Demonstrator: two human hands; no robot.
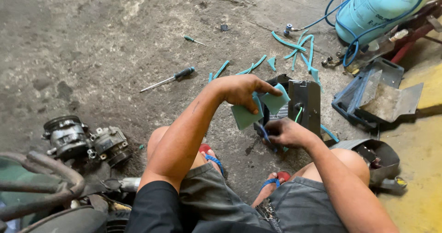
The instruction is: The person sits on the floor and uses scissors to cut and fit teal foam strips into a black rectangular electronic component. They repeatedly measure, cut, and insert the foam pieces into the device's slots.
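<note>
The person crouched on the concrete floor [115, 40], knees apart, feet in red sandals with blue straps [271, 180]. Between the knees the right hand [287, 132] was closed narrowly around a small blue-handled tool [265, 134], its tip hidden by the fingers. Just above it the left hand [241, 89] pinched a teal foam sheet [258, 106] between thumb and fingers, the sheet hanging down beside the right hand. Directly behind both hands stood a dark grey metal housing [305, 105], upright on the floor, with a thin green wire at its front.

Toward the floor's left edge lay a grey compressor [85, 141]. Farther out, a black-handled screwdriver [168, 79] and a small green screwdriver [193, 40] lay well apart. Teal foam strips [299, 46] were scattered beyond the housing. At the far right corner lay a light blue gas cylinder [373, 7] with a blue hose [352, 49] looped around it.
</note>
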